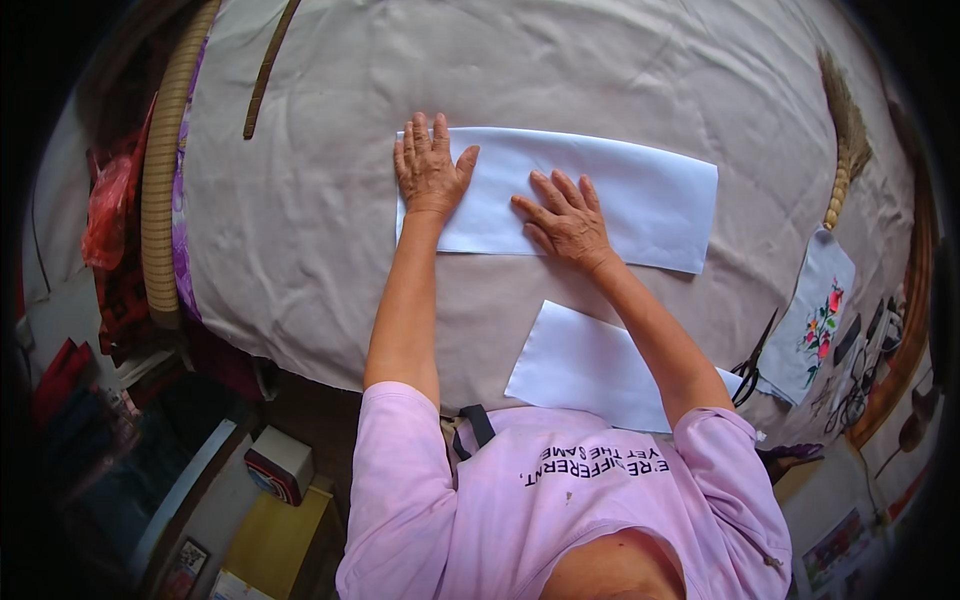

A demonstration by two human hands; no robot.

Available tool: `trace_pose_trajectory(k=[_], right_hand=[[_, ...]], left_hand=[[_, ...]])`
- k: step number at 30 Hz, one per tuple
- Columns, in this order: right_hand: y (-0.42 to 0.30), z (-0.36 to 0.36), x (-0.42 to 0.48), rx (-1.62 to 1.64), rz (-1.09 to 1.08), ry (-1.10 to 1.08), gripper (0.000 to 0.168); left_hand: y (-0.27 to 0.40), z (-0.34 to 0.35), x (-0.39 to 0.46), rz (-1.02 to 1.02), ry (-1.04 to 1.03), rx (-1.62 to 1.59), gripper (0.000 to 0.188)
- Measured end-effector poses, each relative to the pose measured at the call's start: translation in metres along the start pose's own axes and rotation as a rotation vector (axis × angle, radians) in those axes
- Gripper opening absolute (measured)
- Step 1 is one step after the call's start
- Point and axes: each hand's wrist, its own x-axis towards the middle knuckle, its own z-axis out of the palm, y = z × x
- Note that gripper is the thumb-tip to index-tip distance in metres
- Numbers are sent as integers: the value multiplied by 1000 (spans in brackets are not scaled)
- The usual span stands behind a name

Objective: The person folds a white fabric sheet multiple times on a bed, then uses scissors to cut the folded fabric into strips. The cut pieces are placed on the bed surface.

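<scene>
A long piece of white fabric (645, 195) lies flat before me on a grey cloth-covered surface (300, 225). My left hand (429, 165) rests palm down on its left end, fingertips reaching past the upper edge. Near the fabric's middle, my right hand (566, 217) presses down with its fingers spread. Neither hand grasps anything. A second white piece (585, 360) lies closer to my body, partly hidden beneath my right forearm.
To the right are a straw whisk brush (844, 142), black scissors (754, 364) and a white cloth with embroidered flowers (821, 322). A flat wooden stick (266, 75) lies at upper left. A rolled woven mat (165, 187) borders the left side.
</scene>
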Motion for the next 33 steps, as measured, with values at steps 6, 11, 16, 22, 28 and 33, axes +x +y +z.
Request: trace_pose_trajectory(k=[6,11,16,22,28,33], right_hand=[[2,3,-1,-8,2,3,36],[0,2,-2,-2,9,-6,37],[4,5,0,-24,-4,32,36],[2,5,-4,-39,0,52,36],[2,10,-3,-41,0,55,38],[3,9,-3,-46,3,64,39]], left_hand=[[2,-1,7,-98,-6,38,68],[1,-2,9,-153,-1,24,67],[-3,-10,8,-152,-9,-44,65],[40,-20,-31,5,129,-135,58],[57,-5,-53,-118,69,-115,59],[61,0,-53,-156,35,-79,60]])
